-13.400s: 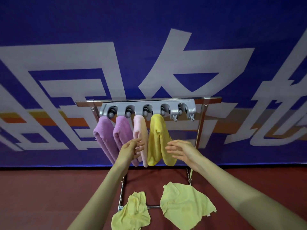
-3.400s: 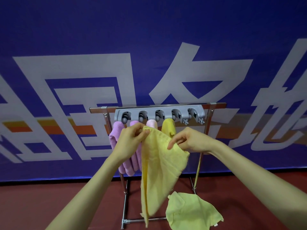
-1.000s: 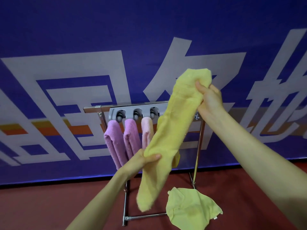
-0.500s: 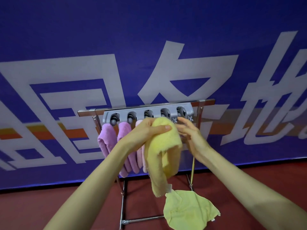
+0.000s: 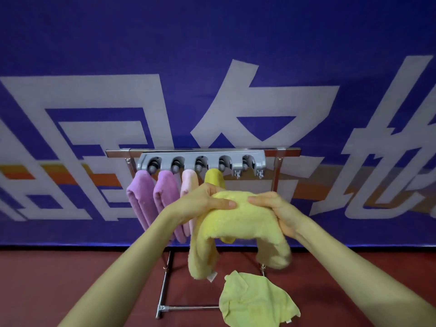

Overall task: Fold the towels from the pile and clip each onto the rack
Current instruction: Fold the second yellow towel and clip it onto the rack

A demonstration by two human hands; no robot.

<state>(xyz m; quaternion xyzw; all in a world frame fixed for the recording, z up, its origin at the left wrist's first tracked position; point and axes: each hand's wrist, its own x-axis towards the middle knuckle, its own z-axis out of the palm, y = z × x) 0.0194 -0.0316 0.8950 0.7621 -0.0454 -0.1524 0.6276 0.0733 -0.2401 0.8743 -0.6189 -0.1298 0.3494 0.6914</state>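
Both hands are holding a folded yellow towel [image 5: 238, 223] in front of the rack. The left hand [image 5: 200, 204] is gripping its upper left part, thumb lying across the near face and the other fingers curling behind. The right hand [image 5: 276, 213] is clenching the upper right part, fingers wrapping over the cloth. The nearest fingertips of the 2 hands are almost meeting on top of the fold. 2 thick ends are drooping below the fingers, 1 under each hand, the left end showing a small white tag [image 5: 211, 276].

Lower still, beneath the right-hand fingers, a loose pale yellow towel [image 5: 254, 300] is lying crumpled on the red floor [image 5: 70, 279], covering part of the rack's base.

Just beyond the fingers the metal rack [image 5: 164, 283] is standing, its grey clip bar [image 5: 188, 159] sitting above them. 4 of its 5 clips are holding folded towels: 2 purple towels [image 5: 141, 199] hanging left of the left-hand fingers, a pink towel [image 5: 188, 185] passing partly behind those fingers, and a darker yellow towel [image 5: 213, 178] rising directly above them. The 5th clip [image 5: 246, 161] is sitting above the right-hand fingers.

Behind everything a blue banner [image 5: 212, 55] with large white characters is filling the background.
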